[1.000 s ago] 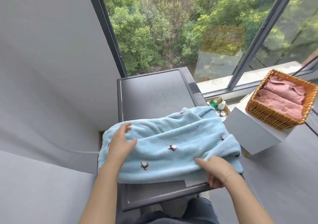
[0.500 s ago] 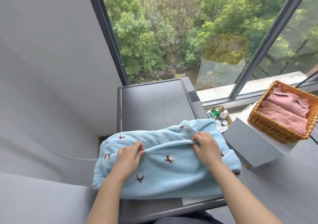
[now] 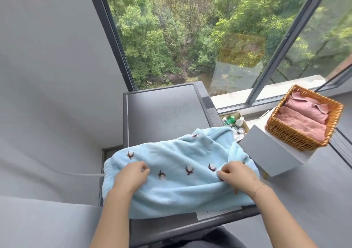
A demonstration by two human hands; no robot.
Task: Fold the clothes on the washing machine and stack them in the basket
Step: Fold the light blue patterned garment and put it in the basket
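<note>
A light blue fleece garment [image 3: 177,188] with small dark embroidered motifs lies spread across the near half of the dark grey washing machine top [image 3: 165,112]. My left hand [image 3: 131,177] pinches the fabric near its left end. My right hand [image 3: 236,177] pinches a fold near the right end. A wicker basket [image 3: 297,139] stands to the right on a white stand, holding folded pink clothes [image 3: 304,118].
The white stand [image 3: 270,154] sits close to the machine's right side. Behind it, an open cardboard box of bottles [image 3: 235,122] stands on the floor by the window sill. A grey wall runs along the left. Large windows [image 3: 190,38] face trees.
Both hands have moved back toward me, drawing the garment's upper layer down over the lower part. The right hand shifted from the far right corner to the near right.
</note>
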